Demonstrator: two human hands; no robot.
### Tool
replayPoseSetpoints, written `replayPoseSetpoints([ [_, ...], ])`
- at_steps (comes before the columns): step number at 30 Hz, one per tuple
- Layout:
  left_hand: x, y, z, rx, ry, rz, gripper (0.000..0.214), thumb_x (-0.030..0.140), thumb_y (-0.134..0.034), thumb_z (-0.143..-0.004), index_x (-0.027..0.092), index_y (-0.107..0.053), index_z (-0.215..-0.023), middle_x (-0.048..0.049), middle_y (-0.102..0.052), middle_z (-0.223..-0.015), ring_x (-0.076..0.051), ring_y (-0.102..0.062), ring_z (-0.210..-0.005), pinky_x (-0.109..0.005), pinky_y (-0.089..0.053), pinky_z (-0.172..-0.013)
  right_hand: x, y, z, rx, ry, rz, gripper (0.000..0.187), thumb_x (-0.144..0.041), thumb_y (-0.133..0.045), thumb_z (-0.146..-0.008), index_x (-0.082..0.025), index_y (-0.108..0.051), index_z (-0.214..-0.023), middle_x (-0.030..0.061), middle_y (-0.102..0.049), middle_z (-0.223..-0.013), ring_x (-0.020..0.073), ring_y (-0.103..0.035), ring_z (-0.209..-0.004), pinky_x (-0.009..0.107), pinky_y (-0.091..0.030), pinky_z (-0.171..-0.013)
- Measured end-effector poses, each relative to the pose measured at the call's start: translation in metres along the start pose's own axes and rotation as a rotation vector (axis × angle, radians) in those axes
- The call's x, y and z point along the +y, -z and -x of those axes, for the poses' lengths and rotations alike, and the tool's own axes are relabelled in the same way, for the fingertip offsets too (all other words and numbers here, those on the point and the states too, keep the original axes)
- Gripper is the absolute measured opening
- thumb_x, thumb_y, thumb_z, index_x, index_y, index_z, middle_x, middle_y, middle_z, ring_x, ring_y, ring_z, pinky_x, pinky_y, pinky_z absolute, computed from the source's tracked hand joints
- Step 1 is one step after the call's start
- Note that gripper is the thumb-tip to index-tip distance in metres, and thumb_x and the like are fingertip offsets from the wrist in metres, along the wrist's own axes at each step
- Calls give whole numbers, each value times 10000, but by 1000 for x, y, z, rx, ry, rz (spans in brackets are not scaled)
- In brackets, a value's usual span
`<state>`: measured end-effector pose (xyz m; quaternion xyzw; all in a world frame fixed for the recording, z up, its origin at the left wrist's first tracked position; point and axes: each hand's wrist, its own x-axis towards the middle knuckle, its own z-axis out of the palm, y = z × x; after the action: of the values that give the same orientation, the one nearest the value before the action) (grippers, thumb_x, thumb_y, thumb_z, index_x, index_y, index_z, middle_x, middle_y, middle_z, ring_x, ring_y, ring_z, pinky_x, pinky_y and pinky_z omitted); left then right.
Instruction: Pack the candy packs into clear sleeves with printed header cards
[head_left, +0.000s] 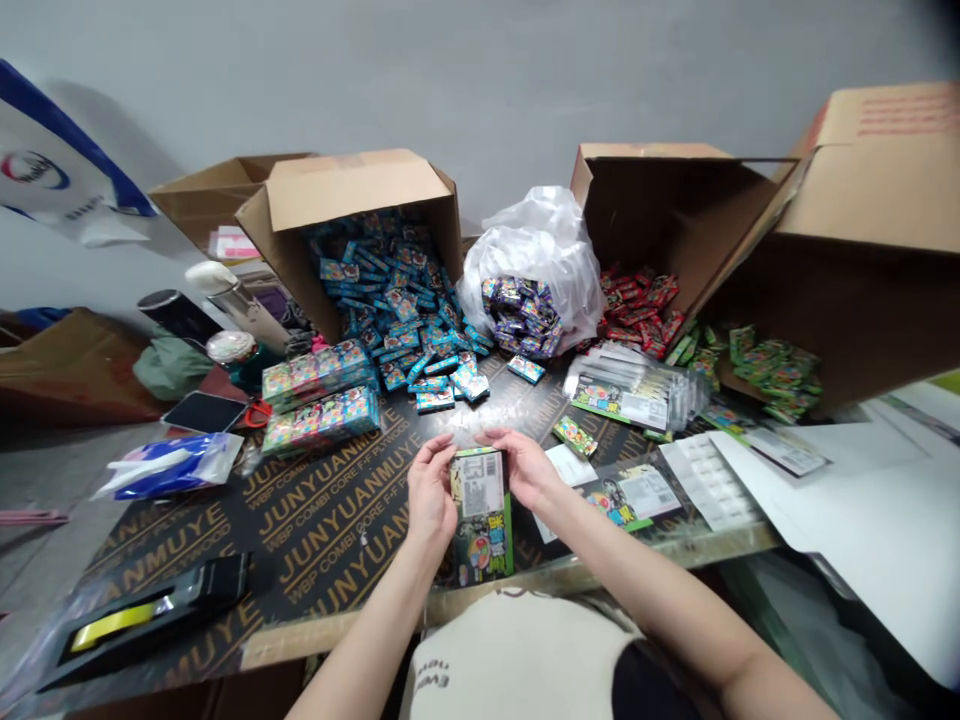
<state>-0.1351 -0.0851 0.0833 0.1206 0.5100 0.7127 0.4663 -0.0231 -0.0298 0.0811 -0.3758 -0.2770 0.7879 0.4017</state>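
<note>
My left hand and my right hand both grip the top of a clear plastic packet with a green printed card and a white label inside. Fingers of each hand pinch its upper corners, just above the dark printed board. A loose green candy pack lies right of my right hand. A second printed packet rests flat beside my right wrist.
Tipped cartons spill small packs: blue ones, red ones, green ones. A white bag holds purple packs. Stacked bundles sit left, a packet pile right, a tape dispenser near left.
</note>
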Motion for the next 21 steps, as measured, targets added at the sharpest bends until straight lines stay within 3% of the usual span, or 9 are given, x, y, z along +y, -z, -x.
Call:
replayPoseSetpoints([
  [3,2,1,5,-3,-188,-83,83,196,-645,-608,151,-605,-664,15,-604,-670,-91,-557,-609,-195,-432,-579,-2,0,9,18,155,98,68,-148,-615,-645,-180,-609,-705,5,-679,-735,148,-613,-699,279,-466,-712],
  [6,17,7,8,-168,-382,-364,83,203,-666,-613,151,-604,-594,-11,-611,-699,-128,-569,-687,-226,-453,-646,-3,6,24,-49,443,373,82,-227,-619,-714,-199,-657,-782,35,-677,-851,179,-609,-822,319,-451,-799],
  [8,30,10,7,-295,-411,-590,112,223,-701,-596,151,-616,-604,-26,-619,-704,-148,-575,-684,-248,-466,-643,-5,11,30,-86,539,518,103,-262,-620,-730,-208,-682,-792,51,-674,-900,202,-599,-888,346,-437,-844],
  [11,46,10,-1,-363,-272,-725,159,253,-737,-564,148,-649,-645,-32,-634,-657,-147,-572,-608,-246,-461,-581,-10,14,27,-82,471,591,142,-295,-654,-704,-203,-695,-804,49,-683,-849,195,-613,-789,336,-470,-755],
  [14,54,7,-10,-432,-130,-691,156,276,-731,-580,140,-668,-622,-27,-627,-570,-128,-546,-520,-233,-436,-531,-19,11,19,-146,361,603,180,-322,-673,-678,-177,-694,-783,30,-680,-739,161,-591,-651,293,-471,-637],
  [16,56,4,-12,-464,-111,-675,156,288,-714,-602,139,-667,-598,-20,-611,-525,-120,-526,-480,-227,-419,-500,-25,8,16,-182,347,615,179,-336,-666,-680,-161,-690,-712,18,-665,-670,143,-569,-606,269,-456,-600],
  [21,59,4,2,-511,-470,-896,142,292,-659,-679,165,-674,-616,-42,-639,-631,-151,-571,-601,-250,-440,-583,-35,11,20,-237,318,640,177,-330,-650,-699,-159,-694,-686,10,-659,-641,133,-563,-596,246,-440,-583],
])
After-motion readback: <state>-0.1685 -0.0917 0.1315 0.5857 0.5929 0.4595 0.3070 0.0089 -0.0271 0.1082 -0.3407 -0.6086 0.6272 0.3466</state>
